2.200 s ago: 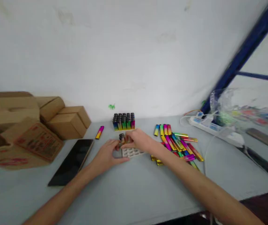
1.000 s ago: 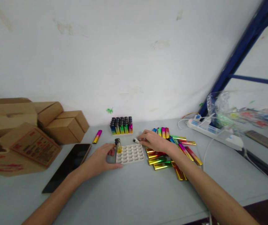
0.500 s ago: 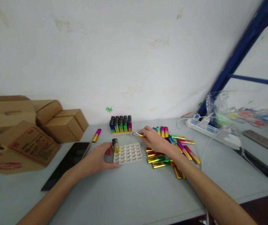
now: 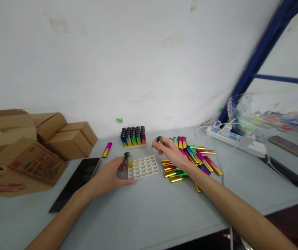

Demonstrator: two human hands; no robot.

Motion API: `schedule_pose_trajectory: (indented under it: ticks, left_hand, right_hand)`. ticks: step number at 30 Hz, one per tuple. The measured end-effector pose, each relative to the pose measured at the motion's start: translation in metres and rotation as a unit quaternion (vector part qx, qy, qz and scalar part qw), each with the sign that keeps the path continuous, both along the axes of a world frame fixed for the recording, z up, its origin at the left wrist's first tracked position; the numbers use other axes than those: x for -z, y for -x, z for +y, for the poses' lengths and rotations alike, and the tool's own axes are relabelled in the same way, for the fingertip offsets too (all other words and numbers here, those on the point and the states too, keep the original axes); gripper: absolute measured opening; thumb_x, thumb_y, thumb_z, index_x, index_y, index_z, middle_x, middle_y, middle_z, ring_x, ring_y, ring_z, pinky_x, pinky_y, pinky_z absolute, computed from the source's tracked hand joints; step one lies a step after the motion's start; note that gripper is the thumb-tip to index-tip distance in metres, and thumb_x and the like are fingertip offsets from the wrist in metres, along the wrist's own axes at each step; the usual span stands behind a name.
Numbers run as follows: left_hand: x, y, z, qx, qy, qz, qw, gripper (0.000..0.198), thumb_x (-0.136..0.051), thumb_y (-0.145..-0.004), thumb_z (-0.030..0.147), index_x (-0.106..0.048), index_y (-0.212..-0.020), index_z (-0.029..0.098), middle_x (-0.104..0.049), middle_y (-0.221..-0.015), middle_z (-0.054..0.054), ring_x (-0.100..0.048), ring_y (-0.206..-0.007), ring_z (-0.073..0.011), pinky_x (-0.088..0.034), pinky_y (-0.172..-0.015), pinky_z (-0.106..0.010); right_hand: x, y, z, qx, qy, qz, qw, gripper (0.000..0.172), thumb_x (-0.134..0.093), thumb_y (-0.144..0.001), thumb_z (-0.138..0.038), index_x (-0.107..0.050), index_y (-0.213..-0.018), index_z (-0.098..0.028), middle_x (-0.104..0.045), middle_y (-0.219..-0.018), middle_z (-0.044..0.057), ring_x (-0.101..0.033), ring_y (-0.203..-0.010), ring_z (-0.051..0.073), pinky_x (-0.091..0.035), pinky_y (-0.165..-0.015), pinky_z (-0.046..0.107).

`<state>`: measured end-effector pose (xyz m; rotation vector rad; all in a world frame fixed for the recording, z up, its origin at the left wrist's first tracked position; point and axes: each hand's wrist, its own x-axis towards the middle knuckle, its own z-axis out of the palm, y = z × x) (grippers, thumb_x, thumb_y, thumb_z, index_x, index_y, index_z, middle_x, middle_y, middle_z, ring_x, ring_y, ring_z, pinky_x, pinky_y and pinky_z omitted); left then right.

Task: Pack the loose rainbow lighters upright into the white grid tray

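A white tray [image 4: 145,167] with rows of slots lies in front of me. My left hand [image 4: 112,173] grips its left end, thumb along the near edge and curled fingers at the far corner. Beside those fingers, a few dark-topped lighters with yellowish bodies [image 4: 129,160] stand in the tray's left slots. My right hand [image 4: 168,149] is raised beyond the tray's right end, closed on a lighter [image 4: 159,139]; only its top shows above the fingers. Under and beside my right forearm lies a pile of shiny multicoloured lighter sleeves [image 4: 177,172].
A block of upright lighters [image 4: 133,136] stands near the wall. One pink-yellow sleeve [image 4: 107,150] lies left of it. A dark tablet [image 4: 76,184] and cardboard boxes [image 4: 70,140] are at left. A power strip [image 4: 237,141] with cables and a plastic bag [image 4: 273,118] are at right.
My right hand has lifted and turned, bringing the lighter from lying sideways to top up. My left hand stays at the tray. The view has shifted slightly.
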<state>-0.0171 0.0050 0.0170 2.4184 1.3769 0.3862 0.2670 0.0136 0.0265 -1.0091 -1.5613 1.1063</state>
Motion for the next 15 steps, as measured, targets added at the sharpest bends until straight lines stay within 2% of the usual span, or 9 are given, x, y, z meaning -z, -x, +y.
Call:
schedule_pose_trajectory:
  ticks: [2,4,9,15]
  left_hand:
    - [-0.0004,-0.0003,-0.0001,0.005,-0.003,-0.005,1.000,0.053,-0.081,-0.068,0.066,-0.055,-0.081,0.022,-0.067,-0.086,-0.004,-0.062,-0.076,-0.0253,-0.049,-0.069,-0.036]
    - [-0.0001,-0.0003,0.0001,0.007,-0.006,-0.009,1.000,0.054,-0.082,-0.067,0.067,-0.055,-0.081,0.022,-0.066,-0.085,-0.004,-0.062,-0.075,-0.0251,-0.050,-0.069,-0.036]
    - [0.0019,0.0001,0.0002,0.007,-0.007,-0.014,1.000,0.053,-0.082,-0.068,0.066,-0.056,-0.083,0.022,-0.067,-0.085,-0.004,-0.062,-0.075,-0.0249,-0.050,-0.069,-0.036]
    - [0.0025,0.0006,-0.0001,0.004,-0.008,-0.028,1.000,0.053,-0.084,-0.066,0.065,-0.059,-0.084,0.022,-0.068,-0.085,-0.004,-0.063,-0.074,-0.0244,-0.051,-0.068,-0.035]
  right_hand:
    - [0.0013,-0.0001,0.0000,0.013,0.015,0.010,1.000,0.052,-0.051,-0.095,-0.068,-0.057,-0.077,-0.019,-0.043,-0.067,-0.004,-0.043,-0.062,0.013,-0.038,-0.060,0.027]
    - [0.0026,0.0001,-0.0009,0.020,0.009,-0.004,1.000,0.058,-0.043,-0.096,-0.073,-0.051,-0.072,-0.021,-0.039,-0.065,-0.005,-0.039,-0.060,0.013,-0.036,-0.058,0.027]
    - [0.0034,0.0019,-0.0039,0.130,-0.098,-0.124,0.979,0.054,-0.051,-0.094,-0.064,-0.035,-0.062,-0.023,-0.030,-0.061,-0.006,-0.030,-0.059,0.011,-0.023,-0.057,0.028]
    - [0.0055,0.0006,-0.0009,0.167,-0.135,-0.157,0.964,0.046,-0.049,-0.094,-0.051,-0.033,-0.061,-0.023,-0.031,-0.058,-0.006,-0.029,-0.058,0.010,-0.022,-0.058,0.028]
